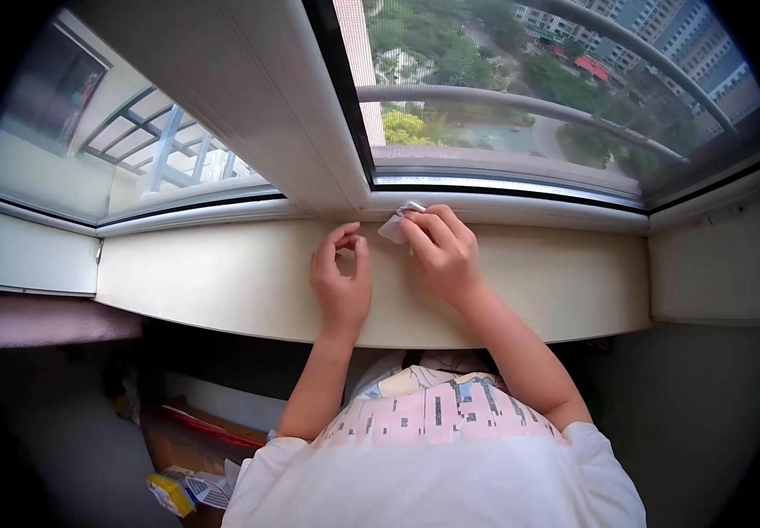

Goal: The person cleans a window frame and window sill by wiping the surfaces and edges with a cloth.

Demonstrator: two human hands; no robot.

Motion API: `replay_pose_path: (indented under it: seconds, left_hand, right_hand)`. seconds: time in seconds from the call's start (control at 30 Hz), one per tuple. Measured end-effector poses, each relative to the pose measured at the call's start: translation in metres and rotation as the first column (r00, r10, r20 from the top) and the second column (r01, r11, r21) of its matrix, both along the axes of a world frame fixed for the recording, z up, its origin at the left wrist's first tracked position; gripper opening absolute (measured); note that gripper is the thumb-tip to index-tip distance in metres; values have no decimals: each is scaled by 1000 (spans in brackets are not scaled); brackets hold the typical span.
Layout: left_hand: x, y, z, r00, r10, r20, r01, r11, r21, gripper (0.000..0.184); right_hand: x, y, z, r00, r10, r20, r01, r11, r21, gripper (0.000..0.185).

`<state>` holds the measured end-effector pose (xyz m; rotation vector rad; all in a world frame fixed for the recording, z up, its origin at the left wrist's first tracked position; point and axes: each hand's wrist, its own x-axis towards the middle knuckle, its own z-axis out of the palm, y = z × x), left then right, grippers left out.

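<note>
No readable text, label, brand, number or sign.
</note>
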<state>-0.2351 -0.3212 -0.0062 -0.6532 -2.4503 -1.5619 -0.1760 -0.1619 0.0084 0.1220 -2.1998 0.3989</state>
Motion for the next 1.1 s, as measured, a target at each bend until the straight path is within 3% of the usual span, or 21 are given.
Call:
replay_pose_path:
  seconds: [0.07,0.1,0.27,0.5,0.6,0.67,0.93,1.03,1.1]
  left_hand:
    - [-5,3,0,999,-10,51,5,996,92,22]
    - [-6,4,0,994,-32,105,12,982,187,25]
    - [-5,-3,3,997,-64,-46,66,997,42,29]
    - [-13,-4,1,992,13,122,-32,988,151,27]
    - [-9,4,5,997,-42,59,34,990,135,28]
    - [-5,7,0,989,-34,-144,36,999,15,29]
    - [-6,4,3,993,-38,-114,40,999,13,29]
    - [-3,9,2,967,-93,-239,72,993,-99,30]
    - [-4,9,-4,965,-124,-231,103,989,-103,29]
  right_hand:
    - [-3,-2,-5,1000,6,7,-6,999,38,36]
    - [-10,-5,6,999,49,-2,-48,993,112,22]
    - [-33,-23,-6,993,98,-64,-88,987,136,21]
    - [10,8,1,999,-43,31,42,999,33,27]
    - [-13,-7,-2,1000,25,-7,-24,995,99,23]
    - [-20,-12,0,996,78,39,-81,995,62,15]
    - [34,32,-2,993,-119,9,119,993,-28,32]
    - [17,15,-2,998,-49,34,50,999,-17,33]
    - [21,19,-1,998,-48,29,47,999,9,34]
